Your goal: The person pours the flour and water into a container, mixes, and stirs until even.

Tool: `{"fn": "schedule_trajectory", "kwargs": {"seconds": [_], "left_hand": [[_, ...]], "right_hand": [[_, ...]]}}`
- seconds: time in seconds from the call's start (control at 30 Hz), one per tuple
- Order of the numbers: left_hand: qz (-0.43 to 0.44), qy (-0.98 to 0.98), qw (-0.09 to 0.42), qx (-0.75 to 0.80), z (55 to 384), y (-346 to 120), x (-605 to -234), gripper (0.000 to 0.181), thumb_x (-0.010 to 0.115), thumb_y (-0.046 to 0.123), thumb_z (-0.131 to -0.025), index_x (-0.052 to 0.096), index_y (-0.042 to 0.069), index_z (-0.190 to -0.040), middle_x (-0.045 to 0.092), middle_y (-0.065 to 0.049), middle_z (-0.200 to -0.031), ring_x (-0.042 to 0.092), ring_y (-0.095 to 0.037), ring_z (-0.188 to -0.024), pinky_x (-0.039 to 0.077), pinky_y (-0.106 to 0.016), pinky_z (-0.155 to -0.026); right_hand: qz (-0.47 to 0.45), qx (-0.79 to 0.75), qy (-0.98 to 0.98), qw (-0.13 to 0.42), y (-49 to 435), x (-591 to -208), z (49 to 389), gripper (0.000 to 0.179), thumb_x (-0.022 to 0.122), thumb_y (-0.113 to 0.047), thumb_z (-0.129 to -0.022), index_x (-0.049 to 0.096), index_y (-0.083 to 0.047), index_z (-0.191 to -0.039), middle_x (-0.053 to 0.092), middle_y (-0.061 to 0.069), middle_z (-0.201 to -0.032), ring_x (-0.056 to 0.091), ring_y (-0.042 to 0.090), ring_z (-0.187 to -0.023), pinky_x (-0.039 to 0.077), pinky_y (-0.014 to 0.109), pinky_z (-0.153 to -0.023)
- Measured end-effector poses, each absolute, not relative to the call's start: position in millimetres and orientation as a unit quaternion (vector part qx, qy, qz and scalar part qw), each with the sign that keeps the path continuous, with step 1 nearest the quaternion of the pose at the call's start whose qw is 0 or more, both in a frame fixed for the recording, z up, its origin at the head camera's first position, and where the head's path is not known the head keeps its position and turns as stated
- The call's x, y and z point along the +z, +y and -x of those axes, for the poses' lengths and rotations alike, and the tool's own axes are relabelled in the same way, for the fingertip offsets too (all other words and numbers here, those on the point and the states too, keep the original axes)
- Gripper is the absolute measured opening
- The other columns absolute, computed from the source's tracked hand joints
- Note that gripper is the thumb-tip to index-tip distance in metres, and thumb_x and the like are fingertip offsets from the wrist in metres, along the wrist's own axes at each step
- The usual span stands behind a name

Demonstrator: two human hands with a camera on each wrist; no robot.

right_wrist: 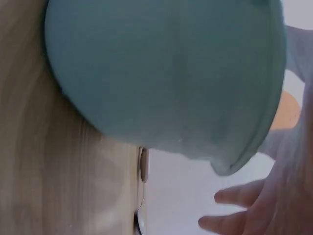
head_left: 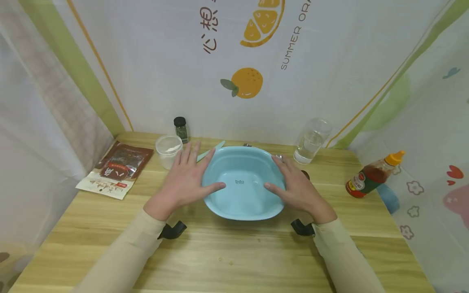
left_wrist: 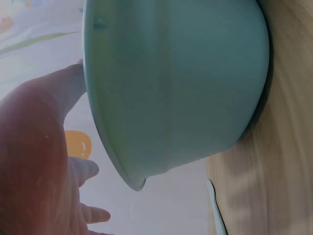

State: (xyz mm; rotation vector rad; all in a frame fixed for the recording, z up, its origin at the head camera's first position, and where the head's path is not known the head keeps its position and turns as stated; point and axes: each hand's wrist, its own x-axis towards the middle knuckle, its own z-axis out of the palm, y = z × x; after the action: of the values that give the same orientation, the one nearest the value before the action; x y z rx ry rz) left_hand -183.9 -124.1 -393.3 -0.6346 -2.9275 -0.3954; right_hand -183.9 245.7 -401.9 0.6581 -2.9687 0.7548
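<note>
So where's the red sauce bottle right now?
In the head view, the sauce bottle stands near the right edge of the table, to the right of the right hand and nearer the front than the clear glass.

We face a white cloth printed with oranges, behind a wood-grained table; flowered cloth hangs right, and the blurry left drape looks perhaps faintly checked.

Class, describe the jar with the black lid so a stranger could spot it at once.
On the wooden table, find the blue basin. From its left side, look to the table's back edge: the jar stands just behind the tub with white contents. It is slimmer than the tub, with a black lid and dark green contents.
</note>
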Motion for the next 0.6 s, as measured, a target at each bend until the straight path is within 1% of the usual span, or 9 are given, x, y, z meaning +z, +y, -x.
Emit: {"fn": "schedule_trajectory", "kwargs": {"seconds": [0.1, 0.17, 0.23, 0.3, 0.37, 0.5, 0.6], "left_hand": [[0.218, -0.964, 0.072, -0.136, 187, -125, -393, 0.109, 0.051, 0.088, -0.097, 0.028, 0.018, -0.178, 0.011, -0.029, -0.182, 0.006, -0.052, -0.169, 0.014, -0.071, -0.136], [0.225, -0.961, 0.080, -0.141, 189, -126, -393, 0.106, 0.051, 0.085, -0.099, 0.030, 0.016, -0.177, 0.015, -0.030, -0.181, 0.009, -0.052, -0.168, 0.017, -0.071, -0.135], [0.230, -0.958, 0.085, -0.151, 190, -127, -393, 0.103, 0.053, 0.082, -0.101, 0.032, 0.015, -0.177, 0.016, -0.030, -0.181, 0.011, -0.052, -0.168, 0.018, -0.071, -0.135], [0.234, -0.955, 0.089, -0.161, 191, -129, -393, 0.101, 0.056, 0.079, -0.101, 0.034, 0.013, -0.176, 0.018, -0.030, -0.180, 0.012, -0.051, -0.168, 0.019, -0.070, -0.135], [0.234, -0.953, 0.095, -0.169, 193, -131, -393, 0.100, 0.058, 0.077, -0.101, 0.037, 0.012, -0.174, 0.020, -0.029, -0.180, 0.014, -0.050, -0.168, 0.021, -0.068, -0.135], [0.227, -0.951, 0.108, -0.178, 197, -140, -392, 0.099, 0.060, 0.075, -0.102, 0.041, 0.008, -0.172, 0.023, -0.027, -0.180, 0.015, -0.047, -0.169, 0.025, -0.066, -0.135], [0.215, -0.950, 0.116, -0.193, 201, -148, -390, 0.099, 0.061, 0.074, -0.102, 0.040, 0.007, -0.172, 0.023, -0.026, -0.180, 0.016, -0.047, -0.169, 0.027, -0.069, -0.133]], "right_hand": [[-0.213, 0.268, -0.940, -0.009, 250, -405, 187, 0.095, 0.068, -0.060, -0.106, 0.023, -0.020, -0.179, 0.016, 0.022, -0.183, 0.023, 0.048, -0.166, 0.038, 0.077, -0.124], [-0.217, 0.287, -0.933, -0.015, 252, -408, 189, 0.093, 0.069, -0.057, -0.107, 0.024, -0.020, -0.179, 0.018, 0.020, -0.183, 0.015, 0.045, -0.169, 0.032, 0.078, -0.126], [-0.223, 0.313, -0.923, -0.022, 255, -411, 191, 0.091, 0.070, -0.052, -0.107, 0.024, -0.021, -0.179, 0.021, 0.017, -0.183, 0.010, 0.044, -0.170, 0.029, 0.079, -0.127], [-0.228, 0.338, -0.913, -0.029, 257, -414, 192, 0.089, 0.072, -0.048, -0.108, 0.025, -0.022, -0.179, 0.022, 0.016, -0.183, 0.011, 0.044, -0.170, 0.028, 0.080, -0.127], [-0.234, 0.362, -0.901, -0.035, 259, -416, 193, 0.087, 0.073, -0.043, -0.107, 0.027, -0.022, -0.178, 0.024, 0.016, -0.183, 0.017, 0.047, -0.168, 0.029, 0.080, -0.126], [-0.242, 0.388, -0.888, -0.043, 263, -422, 195, 0.085, 0.074, -0.037, -0.108, 0.028, -0.022, -0.178, 0.024, 0.016, -0.182, 0.027, 0.047, -0.165, 0.036, 0.076, -0.125], [-0.246, 0.403, -0.880, -0.048, 266, -427, 197, 0.084, 0.074, -0.034, -0.108, 0.029, -0.021, -0.177, 0.025, 0.016, -0.182, 0.034, 0.046, -0.162, 0.041, 0.072, -0.123]]}}
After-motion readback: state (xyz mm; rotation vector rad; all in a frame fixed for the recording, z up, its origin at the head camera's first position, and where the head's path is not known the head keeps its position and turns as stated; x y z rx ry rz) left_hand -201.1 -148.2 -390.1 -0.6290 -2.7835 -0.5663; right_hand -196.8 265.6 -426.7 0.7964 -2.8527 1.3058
